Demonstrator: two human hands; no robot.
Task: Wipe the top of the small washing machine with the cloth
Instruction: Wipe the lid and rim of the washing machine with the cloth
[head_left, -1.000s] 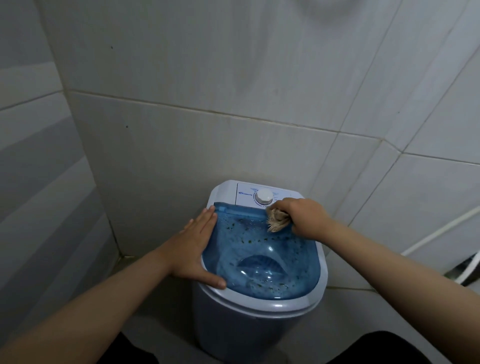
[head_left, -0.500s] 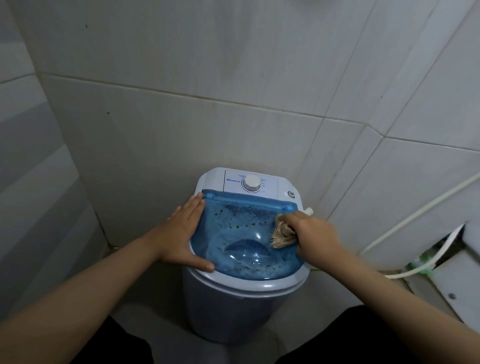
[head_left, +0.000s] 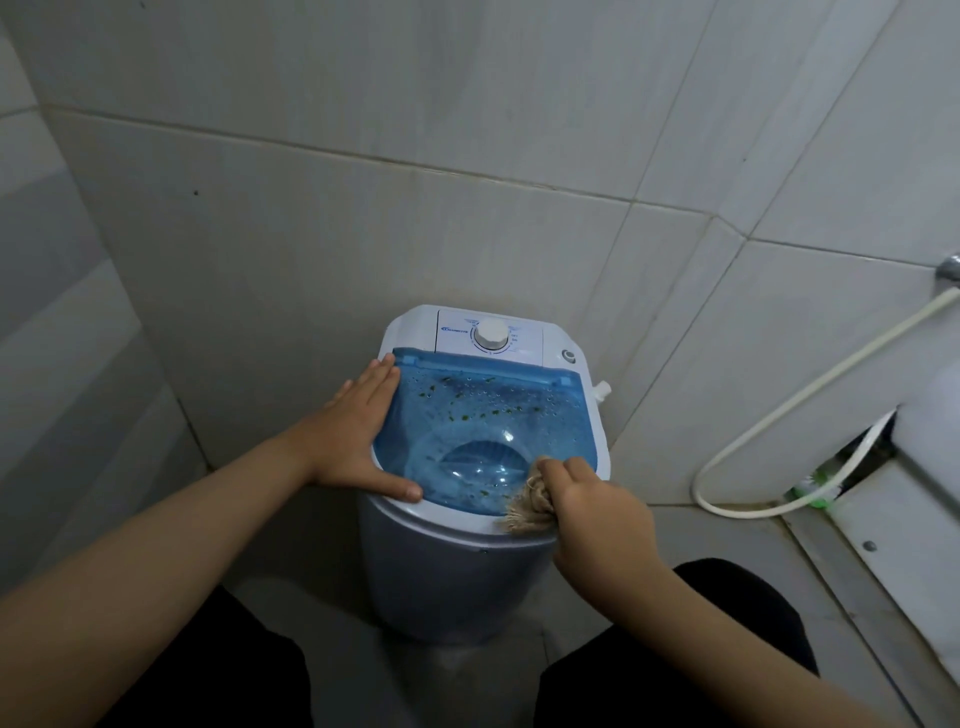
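The small white washing machine (head_left: 447, 571) stands against the tiled wall, with a clear blue lid (head_left: 483, 415) dotted with dark green specks and a white dial (head_left: 491, 334) on its back panel. My left hand (head_left: 358, 441) lies flat on the lid's left edge, fingers together, thumb along the front rim. My right hand (head_left: 592, 506) is closed around a bunched beige cloth (head_left: 530, 506), which presses on the lid's front right corner and hangs a little over the white rim.
Tiled walls (head_left: 363, 234) close in behind and to the left. A white hose (head_left: 810, 395) loops along the right wall, down to a white fixture (head_left: 924, 493) at the right. My dark-clothed knees (head_left: 727, 649) sit on either side of the machine.
My right hand has dragged the cloth from the back of the lid near the dial, down the right side to the front right corner. My left hand has stayed on the lid's left edge.
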